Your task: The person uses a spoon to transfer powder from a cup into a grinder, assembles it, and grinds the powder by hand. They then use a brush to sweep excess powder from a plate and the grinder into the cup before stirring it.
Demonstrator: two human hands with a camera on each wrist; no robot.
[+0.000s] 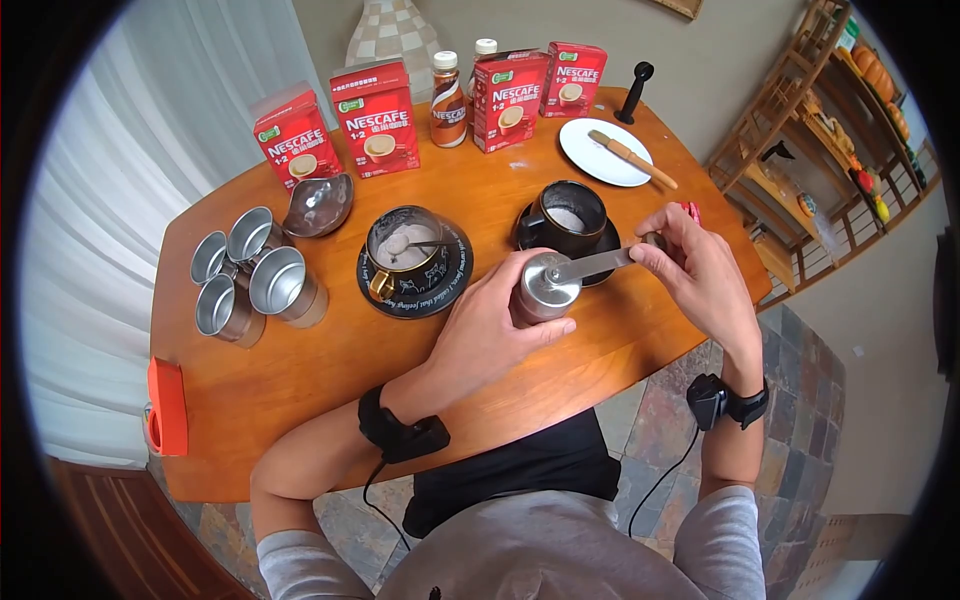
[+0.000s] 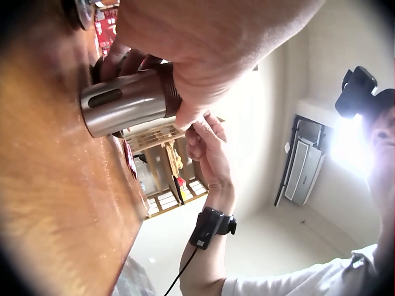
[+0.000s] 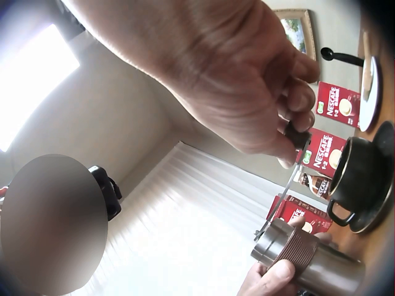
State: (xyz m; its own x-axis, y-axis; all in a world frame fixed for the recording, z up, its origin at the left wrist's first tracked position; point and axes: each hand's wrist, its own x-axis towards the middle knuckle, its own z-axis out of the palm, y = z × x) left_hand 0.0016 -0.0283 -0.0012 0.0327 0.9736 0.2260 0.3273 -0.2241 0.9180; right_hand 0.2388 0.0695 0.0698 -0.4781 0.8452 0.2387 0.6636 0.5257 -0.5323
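Observation:
A steel hand coffee grinder (image 1: 549,290) with a ribbed brown band stands on the wooden table, its base on the tabletop in the left wrist view. My left hand (image 1: 495,318) grips the body round that band, thumb across the front. With thumb and fingers, my right hand (image 1: 695,272) pinches the dark knob (image 3: 297,135) at the end of the crank arm (image 1: 597,263), which points right. Just behind the grinder is a black cup (image 1: 570,222) of pale powder on a black saucer. To the left, another black cup (image 1: 388,262) with powder and a spoon sits on a lettered saucer (image 1: 428,290).
Several metal mugs (image 1: 283,283) and a dark bowl (image 1: 320,205) stand at the left. Red Nescafe boxes (image 1: 378,120) and bottles (image 1: 447,105) line the back. A white plate (image 1: 590,165) with a wooden-handled brush (image 1: 632,157) and a black scoop (image 1: 635,92) are at the back right.

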